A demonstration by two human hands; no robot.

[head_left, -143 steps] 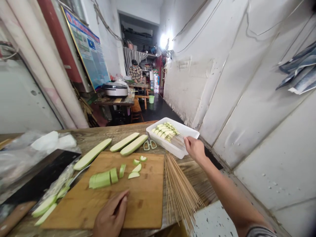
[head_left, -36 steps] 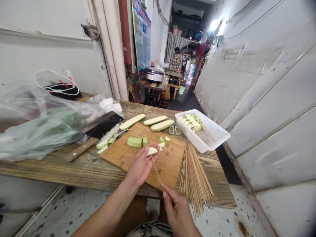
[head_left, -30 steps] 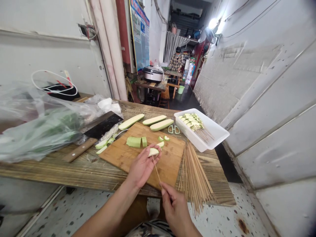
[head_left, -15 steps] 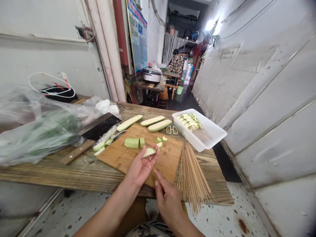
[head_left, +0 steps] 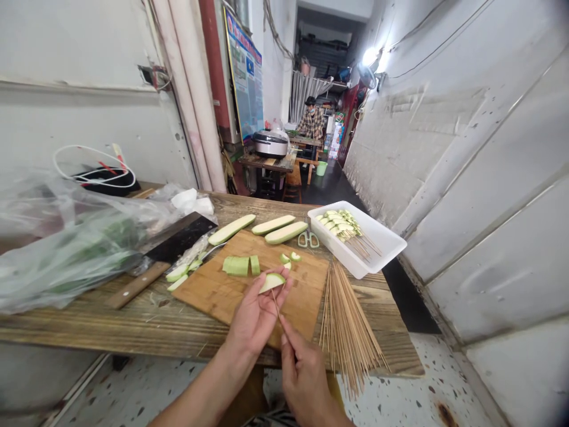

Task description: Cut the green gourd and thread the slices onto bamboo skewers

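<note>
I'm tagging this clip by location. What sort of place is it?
Probably a small eatery's prep area: cutting board, tray of skewered slices, and a big cooker behind.

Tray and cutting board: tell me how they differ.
The tray has raised walls; the cutting board is flat. The tray is white, the board brown. The tray holds skewered slices, while the board bears loose cut pieces. Both rest on the wooden table.

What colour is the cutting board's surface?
The cutting board is golden brown, seen best in the head view.
</note>
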